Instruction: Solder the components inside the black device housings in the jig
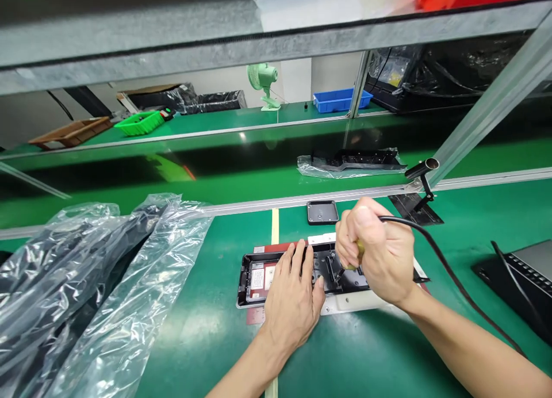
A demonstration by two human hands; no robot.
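Your left hand (293,297) lay flat, fingers spread and gripping nothing, pressing down on the long black plastic housing (276,274) that sat on the green workbench mat (371,352) directly in front of you. Your right hand (379,257) was clenched in a fist around the handle of a corded power screwdriver (356,254), its tip pointing down into the middle of the housing, just beside your left fingertips. The tool's black cable (448,271) ran from the top of your fist out to the right across the mat. The housing rested on a pale fixture plate (366,300) whose edge showed beneath your right wrist. A small black square tray (322,211) stood just beyond the housing, near the aluminium rail (259,203). To your left, a heap of black parts in clear plastic bags (86,283) covered the mat. Another bagged black part (351,162) lay on the far belt, and a small green fan (264,84) stood well behind it, near a blue bin (340,100).
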